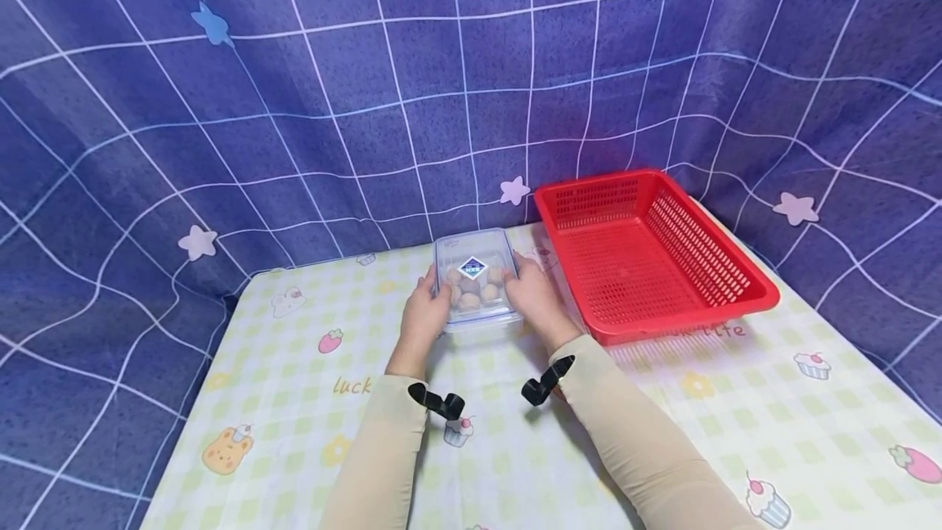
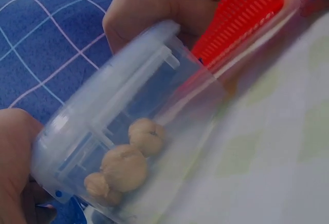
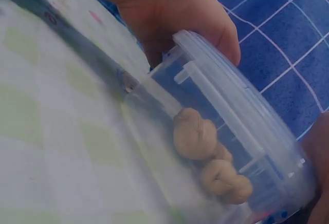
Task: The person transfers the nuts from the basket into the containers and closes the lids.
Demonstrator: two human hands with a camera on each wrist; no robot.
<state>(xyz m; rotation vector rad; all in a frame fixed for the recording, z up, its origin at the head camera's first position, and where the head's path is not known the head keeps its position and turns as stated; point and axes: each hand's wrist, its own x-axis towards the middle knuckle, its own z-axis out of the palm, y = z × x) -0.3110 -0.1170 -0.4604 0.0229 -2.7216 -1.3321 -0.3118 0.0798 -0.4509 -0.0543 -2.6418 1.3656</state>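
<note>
A clear plastic food storage box (image 1: 478, 316) with a lid stands near the back of the table, and a blue diamond label marks the lid. Several walnuts (image 1: 469, 299) lie inside it, seen through its wall in both wrist views as round brown walnuts (image 2: 124, 167). My left hand (image 1: 425, 313) grips the box's left side, thumb at the lid's edge. On the opposite side my right hand (image 1: 536, 297) holds it the same way. The fingers under and behind the box are mostly hidden.
A red plastic basket (image 1: 633, 272) with slotted walls stands right of the box, close to my right hand. The table bears a green-and-white checked cloth (image 1: 280, 383) with cartoon prints. A blue grid-patterned curtain (image 1: 331, 129) hangs behind and at the sides.
</note>
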